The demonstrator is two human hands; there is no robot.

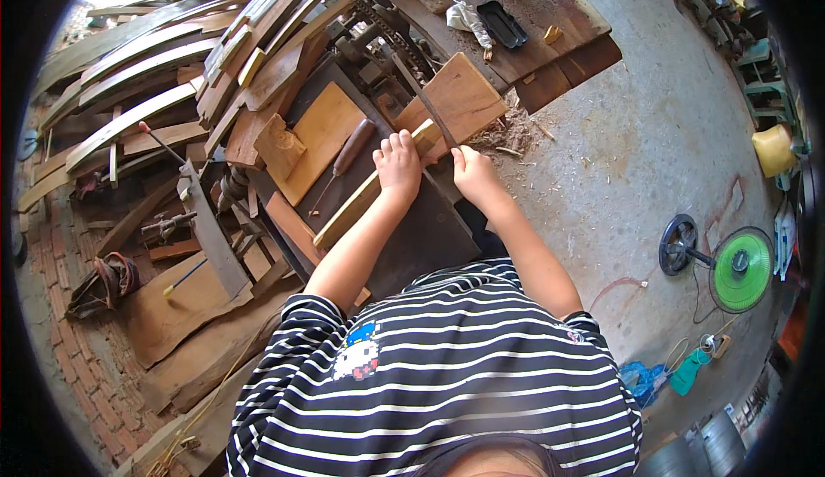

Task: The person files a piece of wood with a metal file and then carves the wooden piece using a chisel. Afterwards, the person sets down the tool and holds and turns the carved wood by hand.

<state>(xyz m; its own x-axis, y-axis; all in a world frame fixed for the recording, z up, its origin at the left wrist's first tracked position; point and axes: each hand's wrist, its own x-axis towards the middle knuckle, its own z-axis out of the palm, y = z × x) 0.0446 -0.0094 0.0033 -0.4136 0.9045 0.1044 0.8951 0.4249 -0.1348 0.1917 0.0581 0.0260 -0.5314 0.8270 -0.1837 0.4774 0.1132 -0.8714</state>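
Observation:
My left hand (398, 164) is closed over a pale, narrow wood strip (348, 217), pressing it on the dark bench top (421, 241). The strip lies slanted, its far end past my fingers. In my right hand (475, 175) is one end of a long, thin, dark file-like metal tool (421, 94). It reaches away to the upper left, over a reddish-brown board (460, 94) just beyond the strip's far end. Left of my left hand lies a brown-handled tool with a thin shaft (351, 149). A flat light-brown board (322, 137) and a small wood block (279, 146) lie beside it.
Stacked curved planks (163, 69) fill the far left. At the far right, a wooden table (550, 4) bears a black tray (501, 24) and a white cloth (467, 21). Shavings litter the concrete floor (601, 146). A green fan (741, 266) stands right, near blue plastic (643, 382).

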